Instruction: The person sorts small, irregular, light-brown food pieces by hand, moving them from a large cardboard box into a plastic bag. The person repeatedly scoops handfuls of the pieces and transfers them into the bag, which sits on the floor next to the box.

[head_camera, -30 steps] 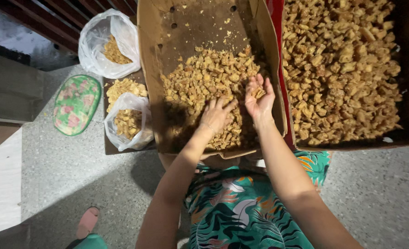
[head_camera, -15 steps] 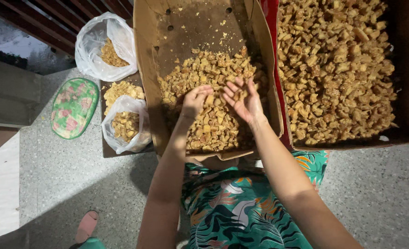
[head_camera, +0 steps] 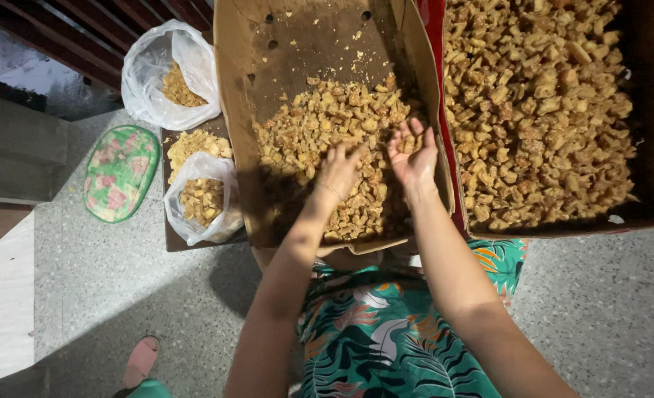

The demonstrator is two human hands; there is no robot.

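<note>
Golden-brown crunchy pieces [head_camera: 334, 140] lie heaped in the near half of a tilted cardboard box [head_camera: 297, 44]; its far half is bare but for crumbs. Beside its right edge a second box [head_camera: 647, 110] is packed full. By its left edge sit two clear bags, one [head_camera: 202, 199] with some pieces, one [head_camera: 169, 74] with fewer, so most of the heap looks not yet bagged. The left hand [head_camera: 338, 173] rests palm down on the heap, fingers spread, its grip loose and closed on nothing. The right hand [head_camera: 414, 155] is raised just over the pieces, palm up and cupped; whether it carries any I cannot tell. Both arms reach forward over a leafy green dress [head_camera: 386, 332].
</note>
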